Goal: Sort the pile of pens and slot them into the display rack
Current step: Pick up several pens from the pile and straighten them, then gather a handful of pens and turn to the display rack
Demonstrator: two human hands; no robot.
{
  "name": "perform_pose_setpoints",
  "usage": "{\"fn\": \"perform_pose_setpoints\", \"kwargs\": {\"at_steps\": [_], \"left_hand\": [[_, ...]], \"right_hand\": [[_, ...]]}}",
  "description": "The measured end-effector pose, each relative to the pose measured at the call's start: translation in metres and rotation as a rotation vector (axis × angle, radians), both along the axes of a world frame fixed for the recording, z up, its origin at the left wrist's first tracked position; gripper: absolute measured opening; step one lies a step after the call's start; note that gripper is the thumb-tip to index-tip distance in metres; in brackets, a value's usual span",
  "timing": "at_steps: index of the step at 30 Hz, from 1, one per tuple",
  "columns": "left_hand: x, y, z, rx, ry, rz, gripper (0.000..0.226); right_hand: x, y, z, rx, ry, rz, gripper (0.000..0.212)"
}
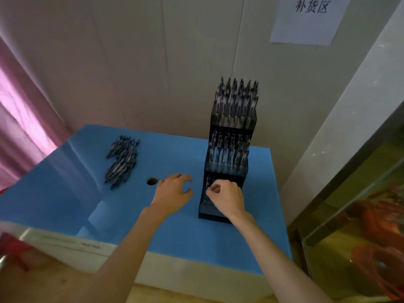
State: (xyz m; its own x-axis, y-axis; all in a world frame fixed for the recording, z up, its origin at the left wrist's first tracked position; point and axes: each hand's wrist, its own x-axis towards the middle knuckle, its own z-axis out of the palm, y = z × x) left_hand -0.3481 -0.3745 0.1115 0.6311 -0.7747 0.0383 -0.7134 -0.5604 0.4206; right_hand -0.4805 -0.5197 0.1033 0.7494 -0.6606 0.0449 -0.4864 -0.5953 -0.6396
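Far left: a pink curtain hangs beside the pale wall. Left of centre: a loose pile of dark, slim pens lies on the blue foam-topped table, well apart from both hands. A small round hole in the blue surface sits between the pile and the left hand. That hand hovers over or rests on the table, palm down, fingers loosely curved and spread, holding nothing. Right of centre: the right hand is at the lowest tier of the black three-tiered plastic display rack, fingers curled inward with thumb and forefinger pinched together; whether a pen sits between them cannot be told, as the area is blurred. The rack's upper and middle tiers hold upright pens; the lowest tier shows mostly vacant round slots. Upper right: a white paper sign with handwritten characters is fixed to the wall.
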Motion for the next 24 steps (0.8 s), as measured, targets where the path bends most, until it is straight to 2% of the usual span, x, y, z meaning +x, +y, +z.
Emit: {"fn": "perform_pose_setpoints", "kwargs": {"at_steps": [5, 13, 24], "left_hand": [[0.0, 0.035, 0.005, 0.011, -0.014, 0.102, 0.04], [0.03, 0.12, 0.01, -0.042, -0.038, 0.244, 0.041], [0.116, 0.271, 0.002, -0.021, 0.054, 0.309, 0.048]], "right_hand": [[0.025, 0.026, 0.006, 0.005, -0.028, 0.197, 0.011], [0.077, 0.091, 0.0, -0.059, 0.029, 0.381, 0.034], [0.163, 0.217, -0.009, -0.09, 0.126, 0.377, 0.04]]}}
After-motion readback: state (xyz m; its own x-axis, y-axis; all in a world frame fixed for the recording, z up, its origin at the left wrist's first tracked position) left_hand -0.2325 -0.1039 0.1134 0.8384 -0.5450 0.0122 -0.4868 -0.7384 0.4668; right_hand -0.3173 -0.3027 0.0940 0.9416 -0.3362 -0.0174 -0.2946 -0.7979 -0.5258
